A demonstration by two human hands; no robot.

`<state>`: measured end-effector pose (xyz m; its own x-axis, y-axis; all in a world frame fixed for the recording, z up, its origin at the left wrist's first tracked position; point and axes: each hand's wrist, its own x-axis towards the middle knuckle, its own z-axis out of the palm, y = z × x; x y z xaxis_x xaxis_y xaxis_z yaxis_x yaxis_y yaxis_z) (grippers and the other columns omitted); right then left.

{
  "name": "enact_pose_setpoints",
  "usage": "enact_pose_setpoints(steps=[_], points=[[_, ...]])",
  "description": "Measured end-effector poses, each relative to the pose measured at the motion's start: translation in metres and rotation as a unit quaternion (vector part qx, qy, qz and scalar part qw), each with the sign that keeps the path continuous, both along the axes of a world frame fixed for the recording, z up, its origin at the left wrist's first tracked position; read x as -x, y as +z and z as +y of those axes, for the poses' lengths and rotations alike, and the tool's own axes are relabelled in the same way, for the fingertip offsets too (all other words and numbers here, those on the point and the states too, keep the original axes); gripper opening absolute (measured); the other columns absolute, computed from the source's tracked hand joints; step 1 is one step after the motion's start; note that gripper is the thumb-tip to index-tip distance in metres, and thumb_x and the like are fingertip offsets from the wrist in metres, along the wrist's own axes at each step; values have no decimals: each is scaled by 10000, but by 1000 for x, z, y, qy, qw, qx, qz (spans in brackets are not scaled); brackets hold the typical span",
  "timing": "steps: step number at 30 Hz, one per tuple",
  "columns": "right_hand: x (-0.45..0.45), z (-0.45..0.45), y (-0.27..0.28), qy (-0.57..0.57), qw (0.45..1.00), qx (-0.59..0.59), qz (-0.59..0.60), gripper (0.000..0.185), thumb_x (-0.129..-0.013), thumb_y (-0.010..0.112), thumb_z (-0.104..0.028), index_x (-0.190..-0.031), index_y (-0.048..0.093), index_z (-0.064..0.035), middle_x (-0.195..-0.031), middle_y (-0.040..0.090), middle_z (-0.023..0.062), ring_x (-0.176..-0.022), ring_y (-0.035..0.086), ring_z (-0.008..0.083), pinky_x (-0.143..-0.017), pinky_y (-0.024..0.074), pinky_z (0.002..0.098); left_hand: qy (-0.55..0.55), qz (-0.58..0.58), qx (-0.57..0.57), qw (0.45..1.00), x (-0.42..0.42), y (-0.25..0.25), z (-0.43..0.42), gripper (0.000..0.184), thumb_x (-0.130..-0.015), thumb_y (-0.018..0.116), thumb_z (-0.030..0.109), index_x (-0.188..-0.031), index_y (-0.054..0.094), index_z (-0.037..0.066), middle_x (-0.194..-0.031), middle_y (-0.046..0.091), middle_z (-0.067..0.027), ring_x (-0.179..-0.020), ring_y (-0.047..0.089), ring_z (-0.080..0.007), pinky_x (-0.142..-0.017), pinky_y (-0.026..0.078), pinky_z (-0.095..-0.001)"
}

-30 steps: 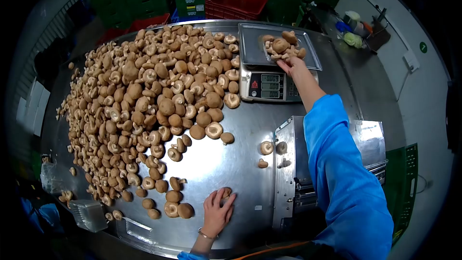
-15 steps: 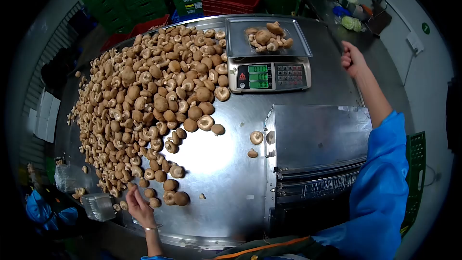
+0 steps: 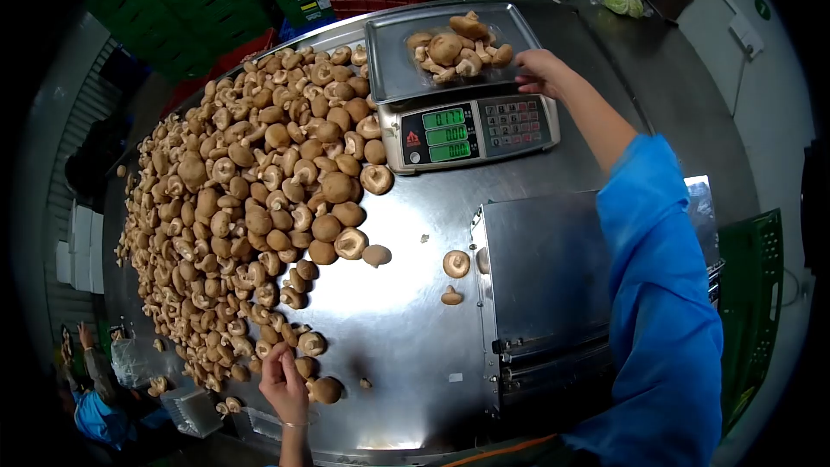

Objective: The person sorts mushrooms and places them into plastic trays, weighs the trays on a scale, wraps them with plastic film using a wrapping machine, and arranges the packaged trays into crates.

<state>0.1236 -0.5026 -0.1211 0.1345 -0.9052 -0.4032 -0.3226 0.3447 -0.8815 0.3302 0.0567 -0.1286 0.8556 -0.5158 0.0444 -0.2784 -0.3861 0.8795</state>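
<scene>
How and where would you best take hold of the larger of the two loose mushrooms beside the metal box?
Grip the larger mushroom by opposite edges of its cap, probably best from above and the left. It lies underside up, leaving the round rim exposed; the metal box stands close on its right, while bare tabletop lies to its left.

Brown mushrooms (image 3: 245, 154), caps and pale stems jumbled, lie in a broad heap toward nine o'clock. Near one o'clock stands a scale (image 3: 477, 131), its green displays (image 3: 446, 134) lit; a small pile (image 3: 448, 49) of whole mushrooms sits on its metal pan (image 3: 392, 60).
</scene>
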Motion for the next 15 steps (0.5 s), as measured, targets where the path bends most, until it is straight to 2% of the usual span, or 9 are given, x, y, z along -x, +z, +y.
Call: enact_pose_setpoints(steps=[1, 4, 5, 8, 10, 12, 13, 15], points=[[-6, -3, -4, 20, 1000, -18, 12, 262, -840, 457, -116, -1031, 481, 62, -734, 536, 79, -595, 566, 159, -493, 549, 271, -5, 5, -9, 1000, 0, -5, 4, 121, -878, 512, 44, -962, 563, -26, -639, 501, 32, -477, 392, -5, -413, 273, -162], [-16, -10, -6, -16, 988, -89, -123, 277, -845, 407, -60, -1060, 452, 110, -905, 564, 212, -700, 637, 236, -499, 571, 294, 10, 35, -26, 999, 4, -11, 15, 133, -878, 512, 55, -972, 561, -27, -622, 505, 23, -457, 400, -13, -403, 287, -168], [-19, -9, -4, -22, 987, -68, -145, 309, -846, 365, -17, -1100, 404, 155, -1028, 525, 292, -767, 638, 327, -544, 585, 327, 16, 40, -31, 999, 6, -12, 20, 137, -879, 512, 59, -975, 561, -26, -619, 506, 22, -456, 404, -16, -402, 291, -170], [-18, 2, -1, -85, 975, -46, -199, 316, -826, 343, 24, -1102, 368, 175, -1046, 495, 278, -770, 618, 379, -560, 592, 366, 28, 71, -35, 996, 9, -10, 31, 146, -870, 523, 67, -982, 566, -17, -666, 545, -1, -489, 448, -30, -429, 334, -173], [-9, 9, 0, -93, 965, -44, -242, 328, -800, 331, 52, -1102, 359, 176, -1035, 488, 274, -789, 611, 384, -567, 592, 372, -12, -94, -30, 995, 5, -30, 47, 136, -862, 522, 45, -970, 570, -22, -708, 563, -15, -533, 466, -35, -460, 354, -171], [3, 19, 2, -112, 958, -29, -262, 341, -775, 313, 78, -1097, 370, 174, -1027, 489, 274, -801, 608, 391, -600, 590, 385, -19, -101, -91, 991, 22, 12, 46, 187, -873, 535, 134, -1021, 592, 36, -849, 612, -99, -753, 572, -190, -656, 464, -298], [14, 31, 9, -102, 954, -20, -282, 340, -770, 310, 84, -1090, 379, 176, -1015, 497, 271, -807, 608, 388, -625, 588, 381, 9, -50, -117, 992, 14, -3, 66, 151, -885, 519, 96, -981, 603, 14, -882, 599, -67, -782, 562, -160, -682, 462, -263], [43, 61, 36, -77, 953, -20, -293, 340, -763, 306, 94, -1078, 402, 174, -988, 516, 260, -817, 610, 369, -677, 580, 362, -12, -50, -77, 996, 22, 17, 57, 158, -886, 519, 103, -980, 598, 5, -898, 588, -65, -757, 548, -141, -663, 452, -246]])
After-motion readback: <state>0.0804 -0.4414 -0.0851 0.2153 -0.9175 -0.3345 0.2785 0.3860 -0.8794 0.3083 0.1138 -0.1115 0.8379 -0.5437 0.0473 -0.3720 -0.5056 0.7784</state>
